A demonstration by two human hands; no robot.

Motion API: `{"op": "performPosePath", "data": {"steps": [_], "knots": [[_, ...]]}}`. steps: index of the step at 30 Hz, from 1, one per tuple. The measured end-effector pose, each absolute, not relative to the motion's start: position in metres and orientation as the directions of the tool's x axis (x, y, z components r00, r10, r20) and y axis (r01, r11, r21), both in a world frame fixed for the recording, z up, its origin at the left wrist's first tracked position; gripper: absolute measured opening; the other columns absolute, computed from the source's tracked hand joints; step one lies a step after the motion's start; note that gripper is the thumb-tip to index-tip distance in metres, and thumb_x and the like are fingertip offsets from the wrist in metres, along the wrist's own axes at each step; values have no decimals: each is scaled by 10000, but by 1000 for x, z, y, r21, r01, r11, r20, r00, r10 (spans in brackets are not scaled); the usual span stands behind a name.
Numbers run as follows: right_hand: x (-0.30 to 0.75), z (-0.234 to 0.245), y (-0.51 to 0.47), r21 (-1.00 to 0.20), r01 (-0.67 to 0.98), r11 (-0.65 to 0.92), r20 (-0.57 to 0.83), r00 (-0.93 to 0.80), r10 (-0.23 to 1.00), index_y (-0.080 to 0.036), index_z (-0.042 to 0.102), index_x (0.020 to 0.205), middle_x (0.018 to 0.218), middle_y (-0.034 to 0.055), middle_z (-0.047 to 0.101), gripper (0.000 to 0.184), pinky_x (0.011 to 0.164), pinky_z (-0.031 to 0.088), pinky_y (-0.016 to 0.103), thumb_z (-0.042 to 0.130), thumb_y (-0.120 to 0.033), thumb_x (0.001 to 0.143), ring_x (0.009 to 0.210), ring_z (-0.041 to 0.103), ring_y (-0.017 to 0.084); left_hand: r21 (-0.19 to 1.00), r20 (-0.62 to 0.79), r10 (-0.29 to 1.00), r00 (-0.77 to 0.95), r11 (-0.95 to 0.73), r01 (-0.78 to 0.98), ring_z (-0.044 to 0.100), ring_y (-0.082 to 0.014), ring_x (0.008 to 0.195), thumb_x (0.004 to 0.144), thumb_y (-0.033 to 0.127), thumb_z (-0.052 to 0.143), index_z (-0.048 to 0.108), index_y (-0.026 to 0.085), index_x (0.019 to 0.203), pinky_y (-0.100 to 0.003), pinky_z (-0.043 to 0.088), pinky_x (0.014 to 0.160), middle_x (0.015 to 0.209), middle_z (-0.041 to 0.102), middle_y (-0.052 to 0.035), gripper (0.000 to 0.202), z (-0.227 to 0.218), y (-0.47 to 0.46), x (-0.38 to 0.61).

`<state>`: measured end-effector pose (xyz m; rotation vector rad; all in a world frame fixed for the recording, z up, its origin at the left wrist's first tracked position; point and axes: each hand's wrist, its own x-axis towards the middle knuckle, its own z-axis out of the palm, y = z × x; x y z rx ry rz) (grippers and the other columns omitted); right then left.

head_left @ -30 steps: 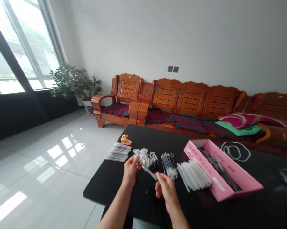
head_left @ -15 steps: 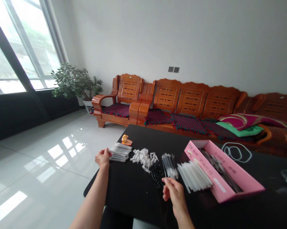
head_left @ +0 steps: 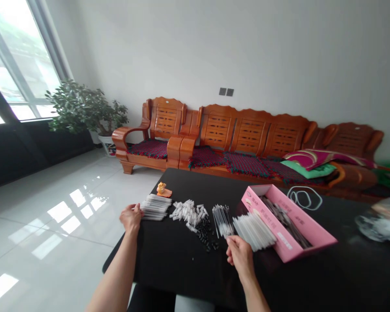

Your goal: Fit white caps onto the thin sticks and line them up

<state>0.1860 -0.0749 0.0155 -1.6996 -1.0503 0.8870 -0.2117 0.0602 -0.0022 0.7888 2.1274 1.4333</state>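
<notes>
My left hand [head_left: 130, 216] is closed at the left end of a stack of clear pens [head_left: 156, 207], fingertips touching it; what the fingers pinch is hidden. Thumb and forefinger of my right hand [head_left: 240, 255] are pinched at the near end of a bundle of thin dark pen refills [head_left: 222, 220], apparently on one refill. Between the hands lie a heap of short white plastic pieces [head_left: 188, 211] and a scatter of small black plugs [head_left: 205, 232]. To the right of the refills is a row of translucent pen barrels [head_left: 255, 231].
A pink box [head_left: 290, 223] holding dark strips stands on the black table [head_left: 169, 260]. Behind the stack sits a small orange figurine [head_left: 162, 189]. White loops of cord [head_left: 305, 198] and a clear plastic bag [head_left: 373, 225] lie right. A wooden sofa [head_left: 217, 130] stands beyond.
The view has turned right. My right hand has shifted right along the near end of the refills, while my left hand stays at the stack of pens.
</notes>
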Motion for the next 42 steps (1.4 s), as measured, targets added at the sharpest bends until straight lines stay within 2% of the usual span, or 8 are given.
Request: {"op": "performPosePath", "data": {"steps": [4,7,12,22,26,31,37,42], "knots": [[223,15,-65,-530,791,-306,122,428,895,-197,663,795,708,83,687,178,532,418,283,512,-285,834,668,661,226,939,-48,675,-736,281,197,685,-234,564,757,355,570,690,134,941,-318,532,628,563,671,-47,312,2,57,-209],[238,15,-59,-249,892,-376,79,406,910,-212,658,829,805,101,713,184,586,418,301,486,-254,875,801,681,255,959,-39,682,-731,231,164,684,-224,568,757,366,558,684,138,970,-307,538,584,621,691,-56,337,6,52,-204],[241,9,-55,-105,936,-337,-2,339,941,-191,658,878,886,121,721,172,639,437,319,494,-242,885,869,686,264,972,15,717,-697,152,177,672,-212,555,759,365,555,690,152,951,-301,541,562,629,682,-46,317,16,38,-187],[234,14,-57,-260,880,-397,-79,390,917,-205,664,768,838,132,723,241,619,414,333,450,-297,833,836,677,292,959,113,930,-349,-10,285,573,-176,468,743,308,613,723,196,844,-260,424,481,591,646,-26,187,31,17,-85],[231,14,-66,-337,857,-389,-58,393,918,-223,636,725,801,106,718,240,604,395,316,458,-338,837,794,673,272,918,220,968,-124,-163,361,602,-177,578,689,180,662,743,215,745,-267,425,599,659,685,-41,104,20,17,-25],[235,7,-71,-367,843,-394,-65,399,914,-235,613,702,781,89,711,237,604,379,309,458,-357,832,791,665,269,818,141,988,66,-154,554,650,-185,713,722,147,647,747,205,794,-260,447,676,741,713,-59,136,18,23,31],[235,0,-74,-409,830,-380,-57,392,918,-236,600,693,773,92,703,242,619,375,312,439,-363,820,793,654,273,720,-1,999,54,-37,693,673,-214,826,761,253,634,741,160,803,-268,468,734,806,727,-100,148,25,38,71],[233,2,-76,-443,809,-387,-58,405,912,-241,571,652,732,88,691,242,610,374,314,430,-355,812,765,649,273,619,-40,999,19,10,785,657,-277,963,750,463,652,716,119,935,-323,491,820,975,709,-164,395,24,47,91]]}}
